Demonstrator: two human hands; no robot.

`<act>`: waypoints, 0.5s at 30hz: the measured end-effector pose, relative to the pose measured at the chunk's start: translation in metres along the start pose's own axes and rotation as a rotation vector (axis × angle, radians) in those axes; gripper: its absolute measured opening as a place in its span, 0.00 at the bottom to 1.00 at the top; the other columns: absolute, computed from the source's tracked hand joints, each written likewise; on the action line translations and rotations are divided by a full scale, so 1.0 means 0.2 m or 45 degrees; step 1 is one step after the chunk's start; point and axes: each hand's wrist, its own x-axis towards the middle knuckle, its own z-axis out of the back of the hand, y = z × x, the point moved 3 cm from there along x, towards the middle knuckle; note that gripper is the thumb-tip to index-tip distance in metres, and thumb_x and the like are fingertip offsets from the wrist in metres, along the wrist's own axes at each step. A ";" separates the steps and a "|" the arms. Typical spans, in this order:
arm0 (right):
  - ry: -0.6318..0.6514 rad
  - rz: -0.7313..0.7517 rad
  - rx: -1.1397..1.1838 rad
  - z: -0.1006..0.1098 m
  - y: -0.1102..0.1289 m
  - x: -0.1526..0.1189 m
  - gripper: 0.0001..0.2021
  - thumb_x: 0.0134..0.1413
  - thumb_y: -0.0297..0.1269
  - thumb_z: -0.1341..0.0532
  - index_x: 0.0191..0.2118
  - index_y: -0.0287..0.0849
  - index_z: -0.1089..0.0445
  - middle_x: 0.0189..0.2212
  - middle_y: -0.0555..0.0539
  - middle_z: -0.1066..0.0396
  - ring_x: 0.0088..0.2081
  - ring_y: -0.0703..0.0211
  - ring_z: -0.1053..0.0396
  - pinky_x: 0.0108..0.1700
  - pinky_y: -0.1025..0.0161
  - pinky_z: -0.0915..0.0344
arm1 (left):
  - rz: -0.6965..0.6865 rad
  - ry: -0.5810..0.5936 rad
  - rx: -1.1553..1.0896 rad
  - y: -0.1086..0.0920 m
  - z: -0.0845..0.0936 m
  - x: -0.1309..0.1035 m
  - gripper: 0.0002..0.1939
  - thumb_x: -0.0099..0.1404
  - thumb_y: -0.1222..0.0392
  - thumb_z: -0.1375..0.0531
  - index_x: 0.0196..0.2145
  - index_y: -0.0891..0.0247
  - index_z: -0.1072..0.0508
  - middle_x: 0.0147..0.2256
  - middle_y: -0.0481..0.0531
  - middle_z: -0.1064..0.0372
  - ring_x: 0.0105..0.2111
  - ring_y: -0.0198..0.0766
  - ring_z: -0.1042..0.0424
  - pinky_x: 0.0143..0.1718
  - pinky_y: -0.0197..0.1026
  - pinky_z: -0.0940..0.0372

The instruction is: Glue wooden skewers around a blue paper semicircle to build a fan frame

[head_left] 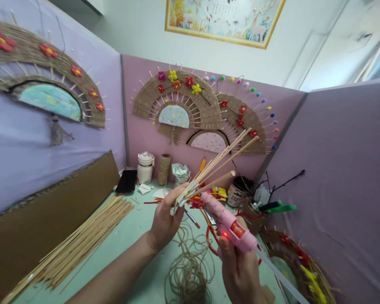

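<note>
My left hand [168, 215] pinches a pale patterned fan piece [187, 193], seen nearly edge-on. Several thin wooden sticks [223, 156] fan out from it, up and to the right, along with a thicker rod [223, 179]. A pink hot glue gun [224, 219] is gripped in my right hand [239, 266]; its red light glows and a translucent glue stick [280, 274] trails out of the back. The gun's nozzle points up-left, close to the base of the sticks. Whether it touches them, I cannot tell. Below, between my hands, lies a tangle of twine [188, 270].
Bamboo sticks [79, 236] lie at left beside a cardboard panel [50, 223]. Along the back stand a phone [126, 181], a white jar [145, 168], a twine spool [164, 169] and a pot [239, 192]. Woven fans [177, 84] hang on the partitions; another fan [291, 257] lies right.
</note>
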 end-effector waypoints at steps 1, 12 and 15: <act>0.004 0.001 -0.009 0.00 0.00 0.00 0.11 0.65 0.44 0.48 0.39 0.43 0.36 0.32 0.47 0.33 0.31 0.58 0.34 0.32 0.64 0.35 | -0.004 -0.006 -0.005 0.00 0.00 0.00 0.29 0.65 0.72 0.44 0.61 0.56 0.41 0.58 0.57 0.34 0.59 0.43 0.35 0.58 0.49 0.35; -0.011 -0.031 -0.056 0.01 0.00 0.02 0.12 0.65 0.46 0.49 0.36 0.44 0.38 0.26 0.50 0.36 0.26 0.59 0.37 0.29 0.63 0.40 | 0.052 -0.036 0.006 0.02 -0.01 -0.02 0.26 0.67 0.66 0.44 0.61 0.56 0.41 0.57 0.58 0.33 0.57 0.43 0.32 0.56 0.48 0.33; -0.023 -0.047 -0.040 0.01 0.01 0.03 0.13 0.64 0.47 0.49 0.36 0.44 0.37 0.25 0.51 0.37 0.25 0.59 0.38 0.27 0.63 0.42 | 0.060 -0.044 0.038 0.03 -0.01 -0.02 0.25 0.68 0.64 0.44 0.61 0.57 0.41 0.56 0.59 0.32 0.56 0.43 0.31 0.55 0.48 0.32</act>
